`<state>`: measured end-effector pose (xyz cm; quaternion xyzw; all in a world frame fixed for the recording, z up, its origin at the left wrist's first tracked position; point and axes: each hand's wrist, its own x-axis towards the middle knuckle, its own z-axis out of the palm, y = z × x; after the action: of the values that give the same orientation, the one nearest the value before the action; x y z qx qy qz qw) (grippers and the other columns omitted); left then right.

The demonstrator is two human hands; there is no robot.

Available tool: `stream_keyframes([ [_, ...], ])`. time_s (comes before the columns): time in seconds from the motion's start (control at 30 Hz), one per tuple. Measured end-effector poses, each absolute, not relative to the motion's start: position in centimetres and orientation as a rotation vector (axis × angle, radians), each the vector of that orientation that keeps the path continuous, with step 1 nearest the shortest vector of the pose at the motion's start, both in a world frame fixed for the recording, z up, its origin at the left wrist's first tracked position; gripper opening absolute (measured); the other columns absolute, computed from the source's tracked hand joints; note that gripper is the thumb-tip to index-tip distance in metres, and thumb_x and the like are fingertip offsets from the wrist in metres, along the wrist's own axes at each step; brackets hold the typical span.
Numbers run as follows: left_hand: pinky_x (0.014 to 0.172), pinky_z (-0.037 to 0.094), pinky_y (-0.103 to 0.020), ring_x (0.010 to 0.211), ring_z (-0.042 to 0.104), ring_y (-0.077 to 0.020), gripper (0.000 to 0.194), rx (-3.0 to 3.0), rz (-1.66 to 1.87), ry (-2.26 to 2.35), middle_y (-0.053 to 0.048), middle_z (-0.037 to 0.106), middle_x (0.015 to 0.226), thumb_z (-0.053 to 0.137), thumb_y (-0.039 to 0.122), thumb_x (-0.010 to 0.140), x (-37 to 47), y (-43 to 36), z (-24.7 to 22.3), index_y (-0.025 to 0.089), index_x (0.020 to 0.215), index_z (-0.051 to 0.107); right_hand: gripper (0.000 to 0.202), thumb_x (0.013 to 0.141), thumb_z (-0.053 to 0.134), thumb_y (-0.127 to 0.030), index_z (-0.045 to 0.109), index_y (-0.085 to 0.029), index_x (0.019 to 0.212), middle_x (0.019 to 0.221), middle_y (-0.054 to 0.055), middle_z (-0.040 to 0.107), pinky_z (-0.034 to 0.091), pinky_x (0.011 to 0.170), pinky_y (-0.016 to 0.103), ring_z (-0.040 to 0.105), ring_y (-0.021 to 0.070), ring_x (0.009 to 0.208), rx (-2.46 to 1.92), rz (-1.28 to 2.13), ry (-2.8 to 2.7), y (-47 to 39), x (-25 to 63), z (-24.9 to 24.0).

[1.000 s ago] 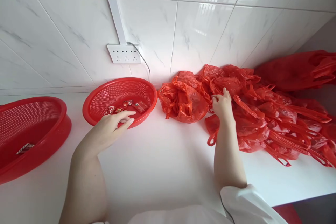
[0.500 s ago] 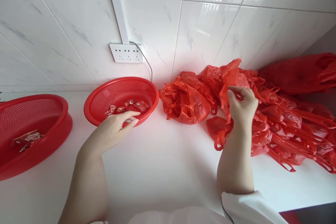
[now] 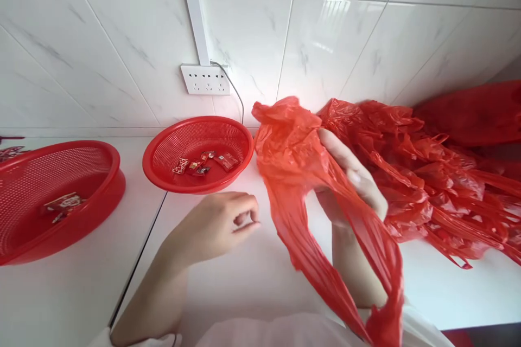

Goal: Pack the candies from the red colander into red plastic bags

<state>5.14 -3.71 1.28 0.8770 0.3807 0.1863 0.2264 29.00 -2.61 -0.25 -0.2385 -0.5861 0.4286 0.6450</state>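
A crumpled red plastic carrier bag (image 3: 291, 146) hangs in my right hand (image 3: 354, 173), its long handles trailing down towards me over the forearm. The thumb lies on the near side of the bag and some fingers are hidden behind it. My left hand (image 3: 222, 222) hovers over the white table, its fingers curled in with the thumb close to them and nothing visible between them. It is just in front of a round red plastic basket (image 3: 163, 173), apart from it. Several small wrapped packets (image 3: 199, 165) lie on the basket's floor.
A pile of red plastic bags (image 3: 419, 184) spreads over the table's right side. A larger red basket (image 3: 116, 184) with some packets stands at the left. Behind is a tiled wall with a socket strip (image 3: 205, 79) and a cable. A dark seam runs across the table (image 3: 138, 255).
My right hand has brought the red plastic bag leftwards, away from the pile, and its handles now hang towards me. My left hand has left the basket's rim, moving right and nearer, fingers more curled.
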Motion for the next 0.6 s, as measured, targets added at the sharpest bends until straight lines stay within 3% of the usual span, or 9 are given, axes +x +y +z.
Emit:
stream_keyframes([
  [0.1, 0.064, 0.045, -0.023, 0.070, 0.055, -0.0113, 0.006, 2.365, 0.543, 0.849, 0.002, 0.061, 0.084, 0.057, 0.019, 0.086, 6.3, -4.6, 1.0, 0.023, 0.090, 0.057, 0.043, 0.087, 0.061, -0.039, 0.057, -0.033, 0.129, 0.123, 0.005, 0.065, 0.056, 0.079, 0.037, 0.067, 0.0207, 0.094, -0.719, 0.981, -1.430, -2.3, 27.9, -0.8],
  [0.2, 0.069, 0.046, -0.025, 0.075, 0.057, -0.0133, 0.004, 2.341, 0.734, 0.955, -0.001, 0.061, 0.087, 0.052, 0.021, 0.090, 6.9, -4.6, 0.8, 0.021, 0.088, 0.056, 0.018, 0.087, 0.063, -0.036, 0.070, -0.023, 0.097, 0.093, 0.004, 0.070, 0.050, 0.069, 0.029, 0.064, 0.0171, 0.078, -1.064, 0.688, -1.651, -2.0, 27.1, -1.4],
  [0.27, 0.071, 0.047, -0.027, 0.076, 0.057, -0.0140, 0.010, 2.297, 0.872, 1.081, -0.001, 0.060, 0.085, 0.049, 0.023, 0.092, 7.0, -4.0, 0.6, 0.021, 0.085, 0.056, 0.025, 0.089, 0.059, -0.039, 0.066, -0.020, 0.075, 0.071, 0.002, 0.065, 0.044, 0.060, 0.026, 0.057, 0.0139, 0.064, -1.243, 0.522, -1.757, -1.8, 26.8, -1.6],
  [0.33, 0.072, 0.047, -0.027, 0.077, 0.057, -0.0140, 0.012, 2.210, 0.978, 1.182, -0.001, 0.059, 0.084, 0.049, 0.025, 0.093, 7.0, -3.4, 0.6, 0.020, 0.084, 0.055, 0.036, 0.092, 0.054, -0.044, 0.059, -0.019, 0.067, 0.060, -0.001, 0.058, 0.036, 0.052, 0.025, 0.049, 0.0111, 0.054, -1.309, 0.518, -1.805, -1.7, 26.7, -1.6],
  [0.4, 0.069, 0.047, -0.026, 0.074, 0.057, -0.0135, 0.015, 2.096, 0.994, 1.257, -0.001, 0.059, 0.082, 0.046, 0.028, 0.095, 7.0, -3.0, 0.5, 0.021, 0.084, 0.054, 0.040, 0.094, 0.049, -0.047, 0.056, -0.019, 0.066, 0.058, -0.001, 0.058, 0.035, 0.051, 0.024, 0.050, 0.0107, 0.052, -1.308, 0.601, -1.808, -1.7, 26.6, -1.7],
  [0.6, 0.066, 0.047, -0.028, 0.074, 0.062, -0.0172, 0.023, 2.011, 0.724, 1.338, -0.002, 0.065, 0.085, 0.034, 0.031, 0.098, 8.1, -2.6, -1.7, 0.023, 0.098, 0.055, 0.035, 0.094, 0.050, -0.047, 0.058, -0.020, 0.072, 0.068, 0.001, 0.069, 0.048, 0.061, 0.025, 0.067, 0.0158, 0.063, -1.185, 0.903, -1.770, -1.6, 26.4, -1.8],
])
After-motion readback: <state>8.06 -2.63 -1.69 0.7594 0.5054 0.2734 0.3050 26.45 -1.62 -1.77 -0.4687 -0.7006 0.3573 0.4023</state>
